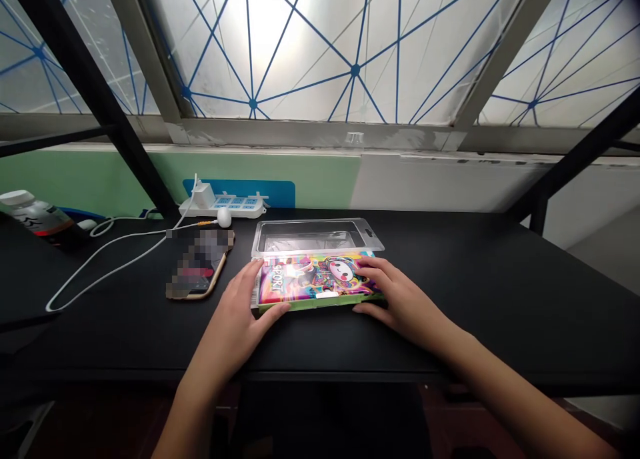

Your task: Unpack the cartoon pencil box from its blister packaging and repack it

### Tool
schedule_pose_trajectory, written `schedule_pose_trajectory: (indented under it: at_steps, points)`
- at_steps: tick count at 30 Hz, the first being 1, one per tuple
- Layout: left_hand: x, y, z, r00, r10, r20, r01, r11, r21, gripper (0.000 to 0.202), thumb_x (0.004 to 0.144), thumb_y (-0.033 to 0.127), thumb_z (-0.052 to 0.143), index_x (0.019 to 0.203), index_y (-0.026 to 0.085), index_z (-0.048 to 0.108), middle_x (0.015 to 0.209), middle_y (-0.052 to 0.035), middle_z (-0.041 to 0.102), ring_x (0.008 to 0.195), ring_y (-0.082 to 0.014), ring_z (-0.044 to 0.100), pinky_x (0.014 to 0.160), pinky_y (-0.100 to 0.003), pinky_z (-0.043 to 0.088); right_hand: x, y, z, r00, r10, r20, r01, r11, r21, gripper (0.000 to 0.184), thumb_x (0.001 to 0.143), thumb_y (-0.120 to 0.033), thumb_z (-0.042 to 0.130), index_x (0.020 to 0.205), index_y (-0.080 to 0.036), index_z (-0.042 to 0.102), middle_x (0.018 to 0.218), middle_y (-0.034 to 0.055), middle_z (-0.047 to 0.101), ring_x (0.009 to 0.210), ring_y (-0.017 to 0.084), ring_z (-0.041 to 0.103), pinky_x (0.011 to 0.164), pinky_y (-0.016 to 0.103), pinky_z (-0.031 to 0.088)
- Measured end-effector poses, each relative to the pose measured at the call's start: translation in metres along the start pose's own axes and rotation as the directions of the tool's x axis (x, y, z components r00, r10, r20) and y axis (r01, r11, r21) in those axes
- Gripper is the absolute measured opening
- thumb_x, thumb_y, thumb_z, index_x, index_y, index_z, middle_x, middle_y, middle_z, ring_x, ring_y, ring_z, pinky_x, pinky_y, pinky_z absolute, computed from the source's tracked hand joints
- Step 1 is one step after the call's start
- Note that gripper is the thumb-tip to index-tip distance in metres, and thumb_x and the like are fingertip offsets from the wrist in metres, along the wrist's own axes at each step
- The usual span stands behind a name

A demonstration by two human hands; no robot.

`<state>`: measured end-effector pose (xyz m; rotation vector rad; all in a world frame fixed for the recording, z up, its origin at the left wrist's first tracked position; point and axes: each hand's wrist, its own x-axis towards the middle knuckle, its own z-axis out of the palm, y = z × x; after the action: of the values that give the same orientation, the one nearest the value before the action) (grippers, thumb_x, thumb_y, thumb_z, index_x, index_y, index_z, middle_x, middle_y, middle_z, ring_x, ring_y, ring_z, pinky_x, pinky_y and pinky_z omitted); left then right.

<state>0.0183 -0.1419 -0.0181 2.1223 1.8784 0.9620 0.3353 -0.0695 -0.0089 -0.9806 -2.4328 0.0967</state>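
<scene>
A flat box [300, 280] with a bright cartoon print, the word SPORT and a green lower edge lies on the black desk in front of me. My left hand [243, 310] grips its left end, thumb along the front edge and fingers at the side. At the other end, my right hand [395, 292] has its fingers over the printed top and its thumb by the front edge. Right behind the box is a clear plastic package shell [315, 235], lying flat with its hollow visible. What the box contains is hidden.
A phone [200, 265] lies left of the box, with a white cable [100, 249] looping beside it. A white power strip [235, 205] with a plugged-in charger [203, 196] sits against the wall. A bottle [40, 219] stands far left; black frame bars [95, 92] slant at both sides.
</scene>
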Motion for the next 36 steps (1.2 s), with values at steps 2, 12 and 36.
schedule_pose_trajectory:
  at_steps: [2, 12, 36]
  points:
    - [0.001, -0.001, 0.000, 0.998, -0.015, 0.065, 0.014, 1.000, 0.012, 0.068, 0.095, 0.049, 0.062, 0.153, 0.026, 0.035, 0.152, -0.0131, 0.051, 0.139, -0.0330, 0.049, 0.112, -0.049, 0.043, -0.001, 0.002, -0.001, 0.998, 0.049, 0.047, -0.050, 0.998, 0.030, 0.058, 0.088, -0.044, 0.073, 0.139, -0.028, 0.049, 0.146, 0.0145, 0.052, 0.129, 0.033, 0.058, 0.102, 0.053, 0.054]
    - [0.003, -0.006, 0.003, 0.998, -0.020, 0.059, 0.021, 1.000, -0.003, 0.079, 0.093, 0.042, 0.066, 0.159, 0.033, 0.024, 0.141, -0.0128, 0.058, 0.129, -0.0336, 0.055, 0.105, -0.049, 0.044, 0.002, 0.018, -0.008, 0.995, 0.077, 0.056, -0.083, 0.990, 0.110, 0.052, 0.092, -0.045, 0.067, 0.140, -0.031, 0.056, 0.148, 0.0107, 0.056, 0.135, 0.031, 0.055, 0.109, 0.053, 0.050]
    - [0.002, 0.004, -0.009, 0.974, -0.131, 0.183, 0.154, 0.981, -0.119, 0.103, 0.089, 0.043, 0.071, 0.162, 0.041, -0.003, 0.153, -0.0078, 0.049, 0.142, -0.0335, 0.042, 0.114, -0.052, 0.034, 0.047, 0.046, -0.013, 0.874, 0.473, -0.110, -0.387, 0.815, 0.432, 0.043, 0.090, -0.056, 0.063, 0.122, -0.027, 0.061, 0.094, 0.0040, 0.069, 0.064, 0.020, 0.069, 0.063, 0.037, 0.055]
